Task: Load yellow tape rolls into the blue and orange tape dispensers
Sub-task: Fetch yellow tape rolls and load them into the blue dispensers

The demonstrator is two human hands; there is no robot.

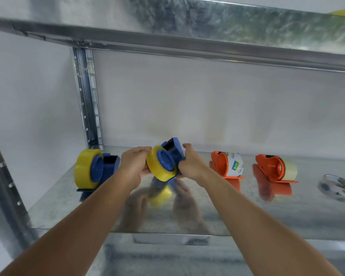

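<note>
Our left hand (134, 163) has its fingers (142, 150) curled over the far edge of a yellow tape roll (160, 166), gripping it from the left. Our right hand (191, 162) grasps the blue tape dispenser (172, 149) that carries this roll, thumb up beside its far end and the other fingers wrapped round its right side. The roll sits on the dispenser's round blue hub (164, 159), and the pair is held tilted just above the metal shelf (267, 214), which mirrors them.

To the left, a second blue dispenser (106, 166) stands on the shelf with a yellow roll (85, 168) already on its hub. To the right stand two orange dispensers. The nearer one (220, 165) holds a white-wrapped roll (235, 164) with a small green mark and grey lettering that we cannot read for sure. The farther one (271, 168) holds a pale, translucent roll (290, 168). At the far right lies a clear roll (337, 186) with printed labels too blurred to read. An upper shelf (207, 44) runs overhead.
</note>
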